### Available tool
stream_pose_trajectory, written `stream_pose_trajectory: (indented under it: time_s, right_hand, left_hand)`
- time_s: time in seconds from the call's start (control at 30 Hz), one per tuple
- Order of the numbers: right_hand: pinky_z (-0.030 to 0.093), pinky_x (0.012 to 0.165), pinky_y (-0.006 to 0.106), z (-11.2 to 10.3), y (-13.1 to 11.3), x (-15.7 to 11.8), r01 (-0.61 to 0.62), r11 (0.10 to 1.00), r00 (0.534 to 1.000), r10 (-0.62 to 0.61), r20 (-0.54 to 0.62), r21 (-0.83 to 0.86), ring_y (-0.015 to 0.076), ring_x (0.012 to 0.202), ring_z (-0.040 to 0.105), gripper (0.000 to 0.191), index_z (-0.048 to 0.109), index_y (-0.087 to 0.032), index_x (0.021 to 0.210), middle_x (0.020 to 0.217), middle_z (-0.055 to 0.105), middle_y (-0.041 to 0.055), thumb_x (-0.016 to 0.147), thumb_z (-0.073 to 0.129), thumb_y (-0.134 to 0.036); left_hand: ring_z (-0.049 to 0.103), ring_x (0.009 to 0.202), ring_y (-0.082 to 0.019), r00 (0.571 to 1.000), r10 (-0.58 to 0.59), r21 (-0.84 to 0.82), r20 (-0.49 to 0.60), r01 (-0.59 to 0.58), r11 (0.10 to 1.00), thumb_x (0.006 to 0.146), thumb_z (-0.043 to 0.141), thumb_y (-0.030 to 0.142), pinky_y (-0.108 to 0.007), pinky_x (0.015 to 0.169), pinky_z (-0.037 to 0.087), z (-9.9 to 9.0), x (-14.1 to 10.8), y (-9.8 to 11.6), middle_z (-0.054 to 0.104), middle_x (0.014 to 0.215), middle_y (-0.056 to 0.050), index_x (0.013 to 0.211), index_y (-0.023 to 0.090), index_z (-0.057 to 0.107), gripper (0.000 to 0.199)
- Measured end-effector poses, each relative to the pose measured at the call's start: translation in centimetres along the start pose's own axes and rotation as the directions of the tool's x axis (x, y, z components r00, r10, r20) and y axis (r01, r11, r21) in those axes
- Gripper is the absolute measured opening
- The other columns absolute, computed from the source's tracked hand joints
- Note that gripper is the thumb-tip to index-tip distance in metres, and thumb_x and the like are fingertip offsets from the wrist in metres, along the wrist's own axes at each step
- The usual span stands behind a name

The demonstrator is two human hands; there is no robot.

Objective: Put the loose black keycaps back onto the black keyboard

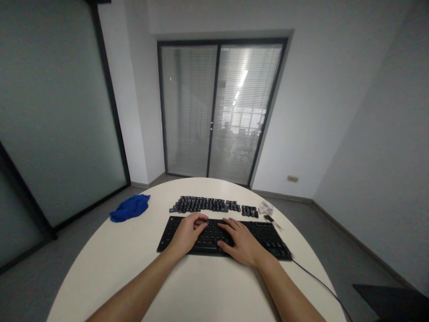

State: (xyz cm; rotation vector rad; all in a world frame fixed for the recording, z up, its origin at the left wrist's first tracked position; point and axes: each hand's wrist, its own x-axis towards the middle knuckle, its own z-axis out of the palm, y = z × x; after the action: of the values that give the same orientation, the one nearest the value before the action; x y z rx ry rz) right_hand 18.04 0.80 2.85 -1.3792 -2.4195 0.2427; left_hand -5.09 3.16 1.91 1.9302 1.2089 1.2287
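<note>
A black keyboard (209,237) with most of its keycaps off lies across the table in front of me; some keys remain on its right end. Over its left half, my left hand (187,232) is closed in a pinch, thumb and fingertips together. Whatever may be between those fingertips is too small to make out. My right hand (241,241) rests on the middle of the keyboard, fingers spread and holding nothing. Behind the keyboard lie loose black keycaps (201,204), set out in rows.
A blue cloth (130,208) lies crumpled at the table's left edge. Towards the right are a clear plastic bag (266,208) and a small tool with a dark part (268,218). The keyboard's cable (317,278) runs over the right edge of the round white table (134,255).
</note>
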Motion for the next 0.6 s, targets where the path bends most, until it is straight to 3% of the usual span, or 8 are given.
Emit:
stream_pose_trajectory:
  time_s: [0.13, 0.3, 0.47, 0.6]
  right_hand:
    - [0.03, 0.116, 0.053, 0.0, -0.6, 0.2, 0.039, 0.999, 0.995, -0.038, -0.089, 0.003, 0.0322, 0.136, 0.046, 0.053, 0.06, -0.022, 0.135, 0.145, 0.055, 0.013, 0.089, 0.062, -0.05]
    - [0.043, 0.104, 0.046, -0.1, -2.6, 0.5, 0.134, 0.986, 0.959, -0.104, -0.264, 0.097, 0.0262, 0.113, 0.06, 0.034, 0.063, -0.024, 0.122, 0.119, 0.069, 0.0086, 0.09, 0.066, -0.033]
    - [0.037, 0.107, 0.048, 0.3, -3.8, 0.7, 0.212, 0.966, 0.948, -0.166, -0.271, 0.148, 0.024, 0.108, 0.061, 0.023, 0.063, -0.025, 0.116, 0.111, 0.072, 0.0056, 0.093, 0.063, -0.028]
    - [0.041, 0.102, 0.045, 0.6, -3.6, 0.9, 0.191, 0.96, 0.949, -0.127, -0.287, 0.206, 0.0238, 0.105, 0.062, 0.02, 0.065, -0.026, 0.113, 0.108, 0.072, 0.0053, 0.094, 0.063, -0.03]
  left_hand:
    - [0.069, 0.087, -0.019, 0.999, 0.029, -0.06, 0.035, -0.027, 0.998, 0.086, 0.062, 0.02, -0.035, 0.084, 0.058, -0.1, -1.7, -0.2, 0.073, 0.099, -0.004, 0.099, 0.019, 0.068, 0.014]
    - [0.068, 0.091, -0.018, 0.992, 0.11, -0.067, 0.063, -0.106, 0.992, 0.086, 0.061, 0.016, -0.034, 0.087, 0.057, 0.0, -2.5, 0.3, 0.07, 0.101, -0.003, 0.1, 0.021, 0.066, 0.015]
    - [0.068, 0.096, -0.018, 0.991, 0.121, -0.089, 0.058, -0.115, 0.989, 0.086, 0.06, 0.013, -0.033, 0.086, 0.059, 0.3, -2.8, 0.8, 0.069, 0.106, -0.004, 0.105, 0.021, 0.065, 0.021]
    - [0.068, 0.099, -0.019, 0.992, 0.111, -0.12, 0.056, -0.104, 0.987, 0.086, 0.059, 0.012, -0.033, 0.086, 0.06, 0.4, -2.9, 0.8, 0.069, 0.107, -0.005, 0.108, 0.021, 0.064, 0.024]
